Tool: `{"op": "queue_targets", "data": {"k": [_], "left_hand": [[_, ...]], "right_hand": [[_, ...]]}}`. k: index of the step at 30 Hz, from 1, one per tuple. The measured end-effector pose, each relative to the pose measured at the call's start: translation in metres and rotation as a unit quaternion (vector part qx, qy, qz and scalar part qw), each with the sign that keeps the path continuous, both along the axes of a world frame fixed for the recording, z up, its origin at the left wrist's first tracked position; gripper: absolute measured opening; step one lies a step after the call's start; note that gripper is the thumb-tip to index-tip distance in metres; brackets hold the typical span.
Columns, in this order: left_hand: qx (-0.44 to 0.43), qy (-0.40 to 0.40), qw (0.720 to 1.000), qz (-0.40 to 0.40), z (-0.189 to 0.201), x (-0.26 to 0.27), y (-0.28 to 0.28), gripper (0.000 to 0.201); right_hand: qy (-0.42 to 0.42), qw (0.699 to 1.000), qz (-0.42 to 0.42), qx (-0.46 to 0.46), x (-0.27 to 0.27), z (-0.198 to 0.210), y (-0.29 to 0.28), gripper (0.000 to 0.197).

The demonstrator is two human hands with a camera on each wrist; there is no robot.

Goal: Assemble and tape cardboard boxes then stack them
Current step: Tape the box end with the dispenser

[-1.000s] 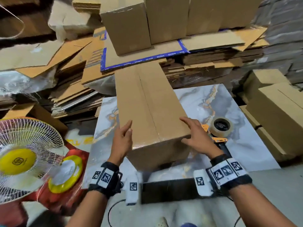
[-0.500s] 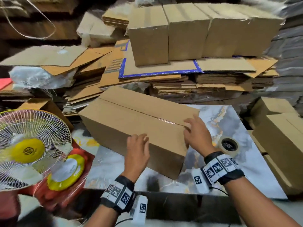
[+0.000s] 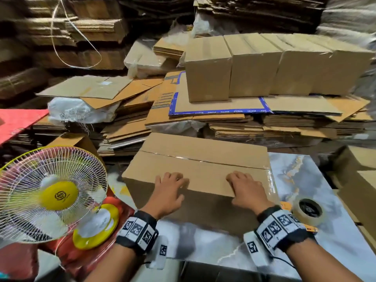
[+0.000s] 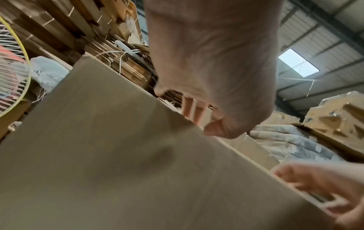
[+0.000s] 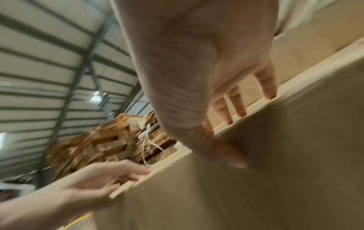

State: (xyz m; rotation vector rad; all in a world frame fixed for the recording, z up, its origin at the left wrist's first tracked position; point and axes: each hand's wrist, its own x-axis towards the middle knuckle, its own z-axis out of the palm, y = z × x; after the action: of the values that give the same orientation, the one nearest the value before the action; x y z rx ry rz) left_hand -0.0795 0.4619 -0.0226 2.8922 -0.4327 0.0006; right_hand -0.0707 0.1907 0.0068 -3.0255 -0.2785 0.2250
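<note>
Cardboard box (image 3: 195, 169), its top seam taped shut, lies lengthwise on a marble-patterned table (image 3: 301, 180), with the left hand (image 3: 166, 192) and right hand (image 3: 247, 190) hooked over its near top edge, fingers curled onto the top and thumbs against the front face. A tape roll (image 3: 308, 210) sits on the table just right of the box. Beyond rise heaps of flattened cardboard (image 3: 130, 127) carrying a row of finished boxes (image 3: 274, 66), a wire-caged fan (image 3: 50, 192) stands at left, and the wrist views show a corrugated metal roof (image 5: 49, 62).
</note>
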Motion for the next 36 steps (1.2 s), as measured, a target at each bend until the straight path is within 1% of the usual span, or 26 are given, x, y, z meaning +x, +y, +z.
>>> {"op": "queue_targets", "data": {"k": [1,2,4,5,6,7,9,11,13,15,18,20,23,25,27,28,29,30,31,33,34,36], "left_hand": [[-0.055,-0.009,0.998,-0.004,0.002,-0.001,0.006,0.049],[-0.087,-0.030,0.996,0.015,0.002,0.000,0.015,0.047],[-0.103,-0.089,0.986,0.100,0.002,0.013,0.038,0.055],[-0.099,-0.098,0.978,0.156,0.000,0.022,0.052,0.059],[-0.094,-0.078,0.969,0.215,0.000,0.030,0.066,0.058],[-0.102,-0.041,0.960,0.259,-0.002,0.037,0.077,0.058],[-0.129,0.029,0.947,0.293,-0.006,0.046,0.086,0.054],[-0.106,0.044,0.949,0.294,-0.009,0.043,0.081,0.046],[-0.086,0.037,0.952,0.293,-0.012,0.034,0.069,0.050],[-0.090,0.028,0.951,0.293,-0.011,0.018,0.051,0.054],[-0.094,0.009,0.955,0.283,-0.006,-0.009,0.014,0.051],[-0.095,0.000,0.965,0.242,-0.005,-0.028,-0.010,0.042],[-0.141,-0.016,0.978,0.151,-0.006,-0.041,-0.025,0.028],[-0.164,-0.027,0.977,0.133,-0.004,-0.034,-0.023,0.022],[-0.174,-0.081,0.969,0.153,0.002,-0.015,-0.015,0.018],[-0.189,-0.113,0.961,0.170,0.006,-0.001,-0.009,0.016],[-0.202,-0.135,0.951,0.190,0.010,0.015,-0.001,0.018],[-0.209,-0.141,0.945,0.209,0.013,0.032,0.008,0.025],[-0.212,-0.130,0.943,0.222,0.015,0.048,0.016,0.033],[-0.218,-0.071,0.950,0.212,0.017,0.075,0.027,0.049],[-0.217,-0.038,0.955,0.198,0.016,0.083,0.028,0.054],[-0.191,-0.007,0.966,0.172,0.014,0.091,0.025,0.056]], "right_hand": [[0.005,1.000,-0.019,-0.008,0.005,0.004,-0.004,0.064],[0.008,0.999,-0.035,-0.021,0.009,0.007,-0.007,0.061],[0.012,0.998,-0.045,-0.036,0.012,0.007,-0.005,0.058],[0.013,0.999,-0.035,-0.036,0.013,0.005,-0.002,0.058],[0.010,0.999,-0.021,-0.034,0.012,0.002,0.003,0.058],[0.003,0.999,-0.009,-0.032,0.011,-0.002,0.008,0.059],[-0.021,0.999,-0.002,-0.029,0.011,-0.007,0.017,0.056],[-0.038,0.999,-0.015,-0.019,0.015,-0.011,0.021,0.052],[-0.057,0.998,-0.039,0.003,0.021,-0.012,0.016,0.050],[-0.086,0.993,-0.080,0.026,0.028,-0.014,0.005,0.051],[-0.107,0.982,-0.145,0.058,0.034,-0.014,-0.009,0.043],[-0.116,0.978,-0.165,0.058,0.033,-0.014,-0.012,0.035],[-0.118,0.975,-0.175,0.072,0.028,-0.017,-0.014,0.040],[-0.116,0.968,-0.194,0.108,0.022,-0.020,-0.015,0.046],[-0.118,0.953,-0.222,0.168,0.014,-0.022,-0.015,0.050],[-0.117,0.944,-0.232,0.203,0.009,-0.023,-0.013,0.050],[-0.115,0.934,-0.240,0.238,0.003,-0.024,-0.010,0.048],[-0.114,0.923,-0.250,0.270,-0.003,-0.025,-0.006,0.044],[-0.118,0.911,-0.259,0.300,-0.010,-0.026,-0.002,0.037],[-0.132,0.890,-0.269,0.345,-0.023,-0.027,0.006,0.024],[-0.133,0.884,-0.265,0.361,-0.028,-0.029,0.009,0.021],[-0.106,0.879,-0.234,0.401,-0.034,-0.032,0.013,0.026]]}}
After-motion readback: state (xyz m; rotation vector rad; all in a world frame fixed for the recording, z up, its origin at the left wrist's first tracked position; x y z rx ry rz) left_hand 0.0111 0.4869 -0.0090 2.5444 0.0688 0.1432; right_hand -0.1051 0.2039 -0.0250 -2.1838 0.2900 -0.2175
